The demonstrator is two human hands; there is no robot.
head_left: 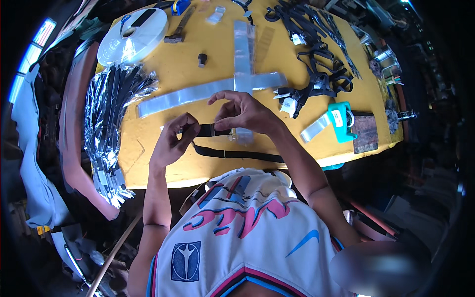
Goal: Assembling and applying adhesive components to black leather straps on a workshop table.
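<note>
A black belt (207, 130) is stretched between my hands just above the near part of the yellow table. One end sits pinched between the thumb and fingers of my left hand (174, 141). My right hand (243, 116) grips it a little farther right with the thumb underneath, while the index finger arches out loosely. Below my hands a longer run of the same black strap (237, 154) loops along the table's near edge. Beyond my fingers lie long clear plastic sleeves (185, 96), crossed over an upright stack of sleeves (242, 59).
Bagged black straps (106, 109) are heaped at the left. A large roll of clear film (141, 42) lies behind them, near a hammer (179, 29) and a small dark cylinder (202, 60). Tangled black straps (321, 74) with white tags and a teal tape dispenser (341, 126) occupy the right.
</note>
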